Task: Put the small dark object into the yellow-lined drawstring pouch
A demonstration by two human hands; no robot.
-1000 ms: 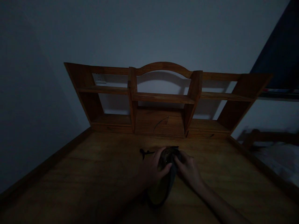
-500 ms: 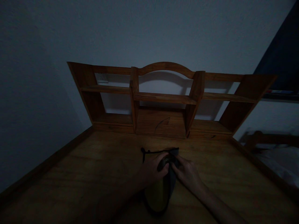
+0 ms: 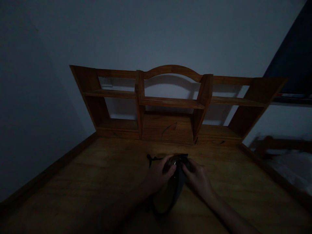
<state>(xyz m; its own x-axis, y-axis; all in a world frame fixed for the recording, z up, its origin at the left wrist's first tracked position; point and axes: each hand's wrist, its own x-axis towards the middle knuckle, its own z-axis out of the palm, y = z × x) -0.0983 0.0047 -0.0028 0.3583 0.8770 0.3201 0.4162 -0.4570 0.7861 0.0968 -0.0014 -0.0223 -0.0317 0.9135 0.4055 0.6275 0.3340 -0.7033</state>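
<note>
A dark, glossy, rounded thing [image 3: 175, 160] is between my two hands above the wooden desk; dim light hides its exact kind. My left hand [image 3: 159, 174] grips its left side, thumb on the shiny surface. My right hand [image 3: 198, 177] closes on its right edge, where a grey, cloth-like piece [image 3: 180, 182] hangs down. Below my hands is a yellowish oval area [image 3: 163, 200] with a dark rim. Behind my left fingers lies a thin black strip with a knobbed end [image 3: 149, 157]. My fingers hide part of these things.
A wooden shelf unit [image 3: 172, 103] with several compartments stands at the back of the desk [image 3: 109, 172] against a pale wall [image 3: 156, 32]. Raised wooden edges [image 3: 48, 172] border the desk's sides. To the right are a wooden rail [image 3: 287, 143] and pale fabric [image 3: 292, 170].
The glossy thing has turned and shows more of its shiny surface between my hands. My right hand has shifted slightly right. The lower dark-rimmed part has moved up a little.
</note>
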